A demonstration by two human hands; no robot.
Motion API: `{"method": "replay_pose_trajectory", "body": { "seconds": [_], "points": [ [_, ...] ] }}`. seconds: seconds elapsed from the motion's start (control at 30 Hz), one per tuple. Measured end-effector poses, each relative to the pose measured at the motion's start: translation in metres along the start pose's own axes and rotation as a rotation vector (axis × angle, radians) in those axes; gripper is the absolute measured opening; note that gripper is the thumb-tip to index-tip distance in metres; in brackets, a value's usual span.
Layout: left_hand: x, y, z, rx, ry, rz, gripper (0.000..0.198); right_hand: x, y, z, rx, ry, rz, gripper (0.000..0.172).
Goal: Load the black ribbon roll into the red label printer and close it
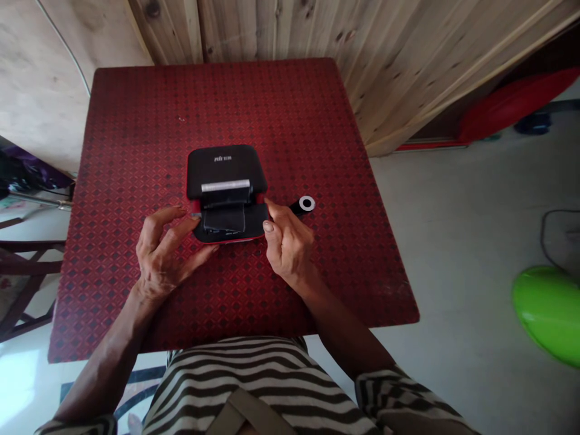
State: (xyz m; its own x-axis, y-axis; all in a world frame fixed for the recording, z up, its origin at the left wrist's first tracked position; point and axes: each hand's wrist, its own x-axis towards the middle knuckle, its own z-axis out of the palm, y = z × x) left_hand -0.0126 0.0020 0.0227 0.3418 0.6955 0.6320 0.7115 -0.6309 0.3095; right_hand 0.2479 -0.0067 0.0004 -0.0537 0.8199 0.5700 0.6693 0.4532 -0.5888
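Note:
On the table sits a small black device with red edges (226, 169), white lettering on its raised rear part and a silver bar across its middle. A dark, shiny flap or sheet (224, 217) lies over the low front part. My left hand (161, 251) holds the device's left front corner, its index finger on the side and its thumb at the front edge. With bent fingers, my right hand (290, 241) grips the right front edge. Just beyond that hand lies a black strap-like piece with a white ring (307, 203). What it joins is hidden.
A red patterned cloth covers the table (136, 121), which stands near a wooden plank wall (281, 30). A dark wooden chair (27, 272) is at the left. On the floor at right are a bright green rounded object (548, 314) and a red object (516, 103).

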Motion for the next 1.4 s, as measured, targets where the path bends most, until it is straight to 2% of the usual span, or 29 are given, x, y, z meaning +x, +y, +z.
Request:
{"method": "replay_pose_trajectory", "body": {
  "seconds": [0.27,0.4,0.47,0.57,0.67,0.73,0.9,0.97,1.13,1.33,1.4],
  "points": [
    [-0.002,-0.001,0.009,-0.067,0.017,0.004,0.059,0.004,-0.002,-0.004,0.052,0.051,0.028,0.033],
    [-0.005,-0.002,0.012,-0.056,0.019,0.017,0.063,0.031,-0.003,-0.016,-0.053,0.104,-0.009,0.025],
    [-0.006,-0.002,0.012,-0.054,0.017,0.023,0.063,0.054,-0.007,-0.018,-0.140,-0.016,-0.078,0.024],
    [-0.007,0.001,0.012,-0.056,0.020,0.034,0.066,0.093,-0.019,-0.009,-0.269,-0.410,-0.182,0.025],
    [-0.008,0.003,0.012,-0.051,0.007,0.037,0.068,0.122,-0.034,0.007,-0.426,-0.760,-0.203,0.027],
    [-0.010,0.004,0.013,-0.044,-0.012,0.034,0.067,0.134,-0.042,0.016,-0.505,-0.883,-0.181,0.030],
    [-0.013,0.002,0.016,-0.044,-0.027,0.026,0.060,0.148,-0.049,0.024,-0.549,-1.019,-0.168,0.033],
    [-0.014,0.001,0.017,-0.045,-0.023,0.027,0.061,0.148,-0.049,0.021,-0.540,-1.013,-0.173,0.032],
    [-0.014,0.001,0.017,-0.061,-0.015,0.034,0.063,0.140,-0.050,0.005,-0.516,-0.898,-0.169,0.029],
    [-0.012,0.002,0.017,-0.062,-0.015,0.027,0.066,0.128,-0.053,0.001,-0.455,-0.691,-0.170,0.023],
    [-0.011,0.002,0.017,-0.059,-0.006,0.035,0.065,0.124,-0.056,-0.010,-0.386,-0.584,-0.195,0.023]
  ]
}}
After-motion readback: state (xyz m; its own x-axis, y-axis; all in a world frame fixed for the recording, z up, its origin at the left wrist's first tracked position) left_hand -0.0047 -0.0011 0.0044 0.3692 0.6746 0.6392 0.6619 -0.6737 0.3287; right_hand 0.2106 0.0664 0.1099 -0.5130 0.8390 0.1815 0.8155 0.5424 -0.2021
